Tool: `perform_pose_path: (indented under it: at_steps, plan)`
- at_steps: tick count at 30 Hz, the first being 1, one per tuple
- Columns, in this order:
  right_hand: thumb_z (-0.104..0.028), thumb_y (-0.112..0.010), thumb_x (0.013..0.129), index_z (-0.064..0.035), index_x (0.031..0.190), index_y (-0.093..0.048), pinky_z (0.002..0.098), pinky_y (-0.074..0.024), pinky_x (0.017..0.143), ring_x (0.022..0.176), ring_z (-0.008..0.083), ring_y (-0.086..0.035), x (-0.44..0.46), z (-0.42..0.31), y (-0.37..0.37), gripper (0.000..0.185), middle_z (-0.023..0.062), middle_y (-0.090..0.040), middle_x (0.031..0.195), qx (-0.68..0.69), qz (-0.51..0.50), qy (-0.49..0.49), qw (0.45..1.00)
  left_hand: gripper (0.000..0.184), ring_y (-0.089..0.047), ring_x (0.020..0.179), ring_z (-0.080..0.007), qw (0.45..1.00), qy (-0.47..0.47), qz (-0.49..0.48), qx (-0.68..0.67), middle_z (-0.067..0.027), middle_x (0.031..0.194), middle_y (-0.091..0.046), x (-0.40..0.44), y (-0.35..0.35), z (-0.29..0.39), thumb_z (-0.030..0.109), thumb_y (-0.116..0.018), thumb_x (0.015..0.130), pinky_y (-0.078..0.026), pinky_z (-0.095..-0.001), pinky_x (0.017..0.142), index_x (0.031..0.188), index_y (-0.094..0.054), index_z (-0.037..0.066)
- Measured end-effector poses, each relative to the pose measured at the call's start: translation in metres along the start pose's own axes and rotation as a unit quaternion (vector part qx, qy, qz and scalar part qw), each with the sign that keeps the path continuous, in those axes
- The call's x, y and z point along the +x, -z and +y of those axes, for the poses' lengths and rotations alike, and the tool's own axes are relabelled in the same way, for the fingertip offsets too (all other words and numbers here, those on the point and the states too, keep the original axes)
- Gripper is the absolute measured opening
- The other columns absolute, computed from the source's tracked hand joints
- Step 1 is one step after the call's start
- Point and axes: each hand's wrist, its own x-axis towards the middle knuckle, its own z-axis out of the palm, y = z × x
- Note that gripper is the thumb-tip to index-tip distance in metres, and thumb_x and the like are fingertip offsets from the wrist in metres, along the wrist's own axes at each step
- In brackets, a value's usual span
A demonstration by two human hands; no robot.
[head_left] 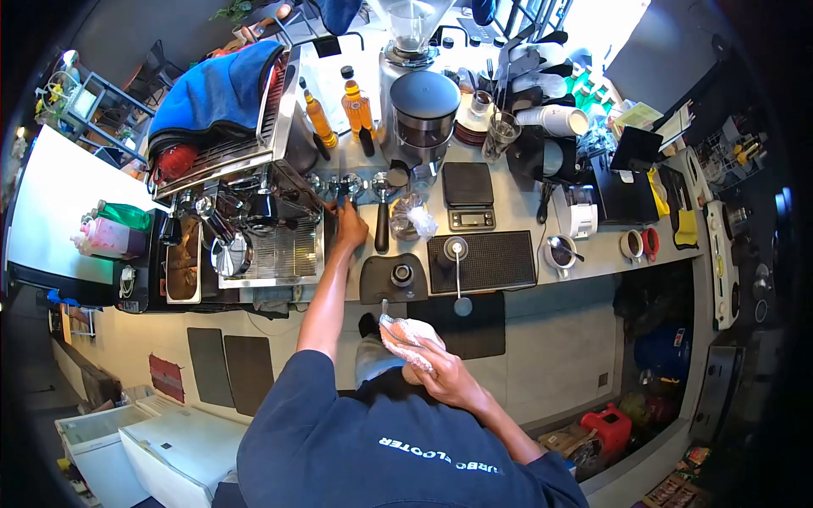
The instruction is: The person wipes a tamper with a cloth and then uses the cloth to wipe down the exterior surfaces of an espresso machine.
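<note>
My left hand [351, 229] reaches over the counter beside the espresso machine [279, 169]. Its fingers are closed at the dark handle of a portafilter [345, 184], partly hidden by the hand. Just to the right lies a second portafilter [382, 216] with a black handle. Near my body, my right hand [449, 378] grips a crumpled white and brown cloth [406, 337]. A small shiny piece shows at the cloth's far end; I cannot tell what it is. Between the hands and the counter edge, a tamper [401, 274] stands on a dark mat [377, 284].
A coffee grinder [423, 106] and syrup bottles [356, 102] stand at the back. A black scale [468, 190] sits right of the portafilters, above a ribbed drip mat [508, 261]. Cups [560, 254] line the right side. A blue cloth [216, 93] covers the machine's top.
</note>
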Motion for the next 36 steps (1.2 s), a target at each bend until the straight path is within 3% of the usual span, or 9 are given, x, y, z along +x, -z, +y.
perform_pose_path:
  at_steps: [4,19,28,31,33,35,36]
  plan:
    - [-0.005,-0.063,0.091,-0.0014,0.127,-0.066,0.0437,-0.0521,0.094,0.12,0.0399,-0.062,0.002,0.001,-0.004,0.036,0.0229,-0.062,0.134,0.002,0.003,0.015,1.0,0.071,-0.05,0.123,-0.0514,0.998,0.052,-0.013,-0.015,-0.0387,0.137,-0.044,-0.008,0.008,0.019,0.0,-0.047,0.088,-0.042,-0.0492,0.106,0.156,-0.026,-0.007]
    - [-0.005,-0.063,0.091,-0.0016,0.128,-0.065,0.0429,-0.0506,0.097,0.121,0.0394,-0.062,-0.005,0.001,-0.016,0.037,0.0225,-0.062,0.134,-0.004,-0.015,0.014,1.0,0.077,-0.045,0.129,-0.048,0.998,0.011,0.029,-0.053,-0.0317,0.147,-0.036,-0.043,-0.001,0.003,-0.006,-0.05,0.083,-0.038,-0.0466,0.111,0.157,-0.029,0.001]
    - [-0.006,-0.063,0.092,-0.002,0.129,-0.065,0.0424,-0.0501,0.099,0.125,0.0382,-0.06,-0.008,0.004,-0.014,0.037,0.0216,-0.062,0.135,-0.004,-0.003,0.029,1.0,0.072,-0.042,0.134,-0.0452,0.985,-0.145,0.089,-0.039,-0.0277,0.148,-0.036,-0.1,0.01,0.03,-0.007,-0.055,0.085,-0.035,-0.0465,0.114,0.154,-0.036,0.002]
    - [-0.006,-0.063,0.092,-0.0026,0.129,-0.065,0.0423,-0.0499,0.099,0.126,0.0377,-0.059,-0.004,0.013,-0.015,0.037,0.0208,-0.063,0.135,-0.011,0.006,0.04,0.999,0.061,-0.045,0.135,-0.0407,0.971,-0.189,0.115,-0.09,-0.0228,0.147,-0.043,-0.136,0.023,0.043,-0.002,-0.06,0.088,-0.039,-0.0444,0.112,0.147,-0.046,0.001]
    - [-0.006,-0.063,0.092,-0.0031,0.129,-0.065,0.0422,-0.0498,0.099,0.127,0.0373,-0.059,0.0,0.02,-0.016,0.037,0.02,-0.063,0.135,-0.018,0.013,0.052,0.998,0.051,-0.057,0.124,-0.0348,0.963,-0.192,0.126,-0.142,-0.0165,0.143,-0.05,-0.163,0.028,0.042,0.002,-0.066,0.087,-0.048,-0.0398,0.102,0.137,-0.056,0.001]
    - [-0.007,-0.063,0.092,-0.0038,0.129,-0.065,0.0423,-0.0501,0.098,0.126,0.0375,-0.06,0.004,0.027,-0.017,0.037,0.0195,-0.063,0.135,-0.025,0.006,0.059,0.998,0.044,-0.066,0.098,-0.024,0.953,-0.121,0.134,-0.242,-0.0118,0.128,-0.062,-0.197,0.029,0.042,0.004,-0.072,0.086,-0.054,-0.0326,0.085,0.129,-0.063,0.003]
    - [-0.007,-0.063,0.093,-0.0045,0.129,-0.065,0.0425,-0.0504,0.098,0.125,0.0377,-0.06,0.006,0.03,-0.017,0.037,0.019,-0.063,0.135,-0.032,0.004,0.065,0.997,0.044,-0.066,0.098,-0.024,0.954,-0.118,0.136,-0.24,-0.0118,0.128,-0.062,-0.209,0.027,0.024,0.004,-0.072,0.086,-0.054,-0.0326,0.085,0.129,-0.063,0.003]
